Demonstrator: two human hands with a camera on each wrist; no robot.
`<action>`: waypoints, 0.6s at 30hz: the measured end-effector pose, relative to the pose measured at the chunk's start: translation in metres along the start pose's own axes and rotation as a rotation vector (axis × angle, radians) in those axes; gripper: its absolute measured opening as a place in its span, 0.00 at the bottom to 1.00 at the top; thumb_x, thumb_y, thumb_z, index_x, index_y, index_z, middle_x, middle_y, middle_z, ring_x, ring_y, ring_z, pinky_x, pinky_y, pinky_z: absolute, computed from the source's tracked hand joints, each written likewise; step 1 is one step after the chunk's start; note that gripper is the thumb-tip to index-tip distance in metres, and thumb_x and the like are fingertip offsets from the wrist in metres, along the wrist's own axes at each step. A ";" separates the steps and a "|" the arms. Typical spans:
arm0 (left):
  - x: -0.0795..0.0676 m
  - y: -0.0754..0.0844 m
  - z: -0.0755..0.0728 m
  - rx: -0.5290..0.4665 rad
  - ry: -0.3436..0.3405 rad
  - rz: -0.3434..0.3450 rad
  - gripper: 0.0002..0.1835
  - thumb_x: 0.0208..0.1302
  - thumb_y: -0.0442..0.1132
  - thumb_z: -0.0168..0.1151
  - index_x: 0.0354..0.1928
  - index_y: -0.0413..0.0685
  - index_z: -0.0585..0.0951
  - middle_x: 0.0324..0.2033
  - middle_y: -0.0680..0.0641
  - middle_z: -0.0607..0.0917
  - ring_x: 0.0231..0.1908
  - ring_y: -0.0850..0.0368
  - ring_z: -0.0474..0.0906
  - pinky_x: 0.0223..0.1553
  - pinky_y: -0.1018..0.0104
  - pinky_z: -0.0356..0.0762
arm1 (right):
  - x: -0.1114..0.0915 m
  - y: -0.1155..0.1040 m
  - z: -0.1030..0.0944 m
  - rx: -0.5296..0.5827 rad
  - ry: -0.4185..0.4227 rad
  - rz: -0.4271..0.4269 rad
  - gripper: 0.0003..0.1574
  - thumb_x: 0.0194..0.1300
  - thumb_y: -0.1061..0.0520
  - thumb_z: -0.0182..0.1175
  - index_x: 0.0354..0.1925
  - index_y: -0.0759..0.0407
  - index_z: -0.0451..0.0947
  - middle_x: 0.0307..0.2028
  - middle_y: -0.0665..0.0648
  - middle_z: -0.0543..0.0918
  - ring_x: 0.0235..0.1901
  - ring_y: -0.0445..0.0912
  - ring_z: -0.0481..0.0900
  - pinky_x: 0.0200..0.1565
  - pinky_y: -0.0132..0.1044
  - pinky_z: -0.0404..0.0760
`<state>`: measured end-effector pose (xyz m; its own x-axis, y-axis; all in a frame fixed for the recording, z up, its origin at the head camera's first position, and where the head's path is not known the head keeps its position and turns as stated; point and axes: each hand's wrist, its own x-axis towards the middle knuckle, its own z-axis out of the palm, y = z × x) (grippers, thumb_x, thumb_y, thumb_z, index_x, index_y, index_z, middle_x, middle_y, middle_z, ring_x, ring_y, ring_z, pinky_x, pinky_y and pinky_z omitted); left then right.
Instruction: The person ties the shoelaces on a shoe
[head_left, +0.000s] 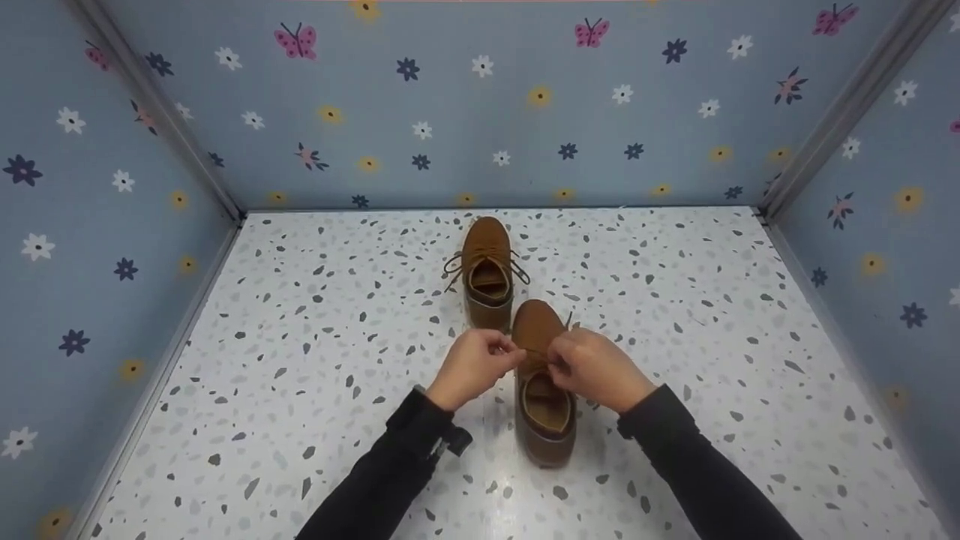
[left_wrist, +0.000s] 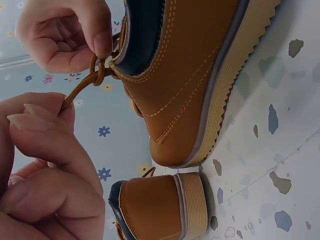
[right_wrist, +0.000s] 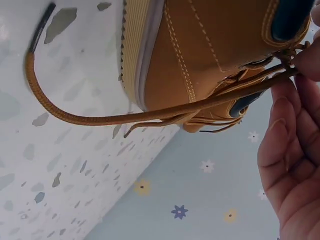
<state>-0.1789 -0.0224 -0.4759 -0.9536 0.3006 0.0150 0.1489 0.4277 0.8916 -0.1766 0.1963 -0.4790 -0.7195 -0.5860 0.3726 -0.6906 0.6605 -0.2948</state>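
A brown lace-up shoe (head_left: 546, 448) with a dark padded collar stands on the floor, toe pointing away from me, between my two hands. My left hand (head_left: 476, 365) pinches a brown shoelace (left_wrist: 80, 89) between thumb and fingertips, just left of the shoe's tongue. From there the lace runs taut to a knot (left_wrist: 101, 75) at the throat of the shoe. On the other side, my right hand (head_left: 600, 369) pinches the lacing close by that knot. A long lace end (right_wrist: 125, 119) with a dark tip (right_wrist: 41, 27) trails from the right fingers over the shoe's side.
A matching shoe (head_left: 486, 234) stands just ahead and slightly left, its laces tied in a bow. Speckled white flooring (head_left: 337, 352) lies beneath both. Blue panels (head_left: 480, 112) printed with flowers and butterflies rise at the back, left and right.
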 end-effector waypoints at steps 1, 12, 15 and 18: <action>0.000 0.001 0.001 0.006 -0.002 0.002 0.05 0.61 0.39 0.69 0.29 0.47 0.86 0.21 0.55 0.80 0.21 0.62 0.73 0.23 0.68 0.72 | -0.001 -0.001 0.001 -0.020 0.016 0.011 0.09 0.49 0.67 0.69 0.27 0.58 0.78 0.23 0.50 0.77 0.25 0.45 0.74 0.28 0.37 0.77; -0.010 -0.002 0.011 0.102 -0.078 0.168 0.05 0.63 0.39 0.69 0.30 0.49 0.85 0.19 0.58 0.78 0.20 0.66 0.71 0.22 0.70 0.70 | -0.008 -0.002 0.026 -0.135 0.263 0.105 0.13 0.49 0.66 0.69 0.25 0.57 0.73 0.17 0.49 0.73 0.17 0.43 0.70 0.19 0.36 0.72; -0.012 -0.005 0.014 0.111 -0.098 0.182 0.04 0.62 0.39 0.70 0.30 0.49 0.85 0.21 0.58 0.80 0.22 0.66 0.73 0.25 0.70 0.72 | -0.009 -0.002 0.029 -0.140 0.275 0.106 0.12 0.51 0.66 0.70 0.28 0.58 0.75 0.19 0.50 0.77 0.18 0.44 0.74 0.21 0.37 0.75; -0.013 -0.005 0.017 0.094 -0.120 0.183 0.04 0.61 0.39 0.71 0.31 0.49 0.87 0.24 0.58 0.83 0.26 0.66 0.76 0.29 0.70 0.76 | -0.010 -0.002 0.031 -0.137 0.279 0.105 0.10 0.53 0.65 0.71 0.31 0.59 0.77 0.22 0.53 0.80 0.20 0.46 0.77 0.23 0.39 0.77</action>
<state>-0.1631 -0.0145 -0.4885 -0.8714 0.4771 0.1140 0.3458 0.4327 0.8326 -0.1706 0.1861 -0.5094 -0.7255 -0.3723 0.5788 -0.5833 0.7790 -0.2300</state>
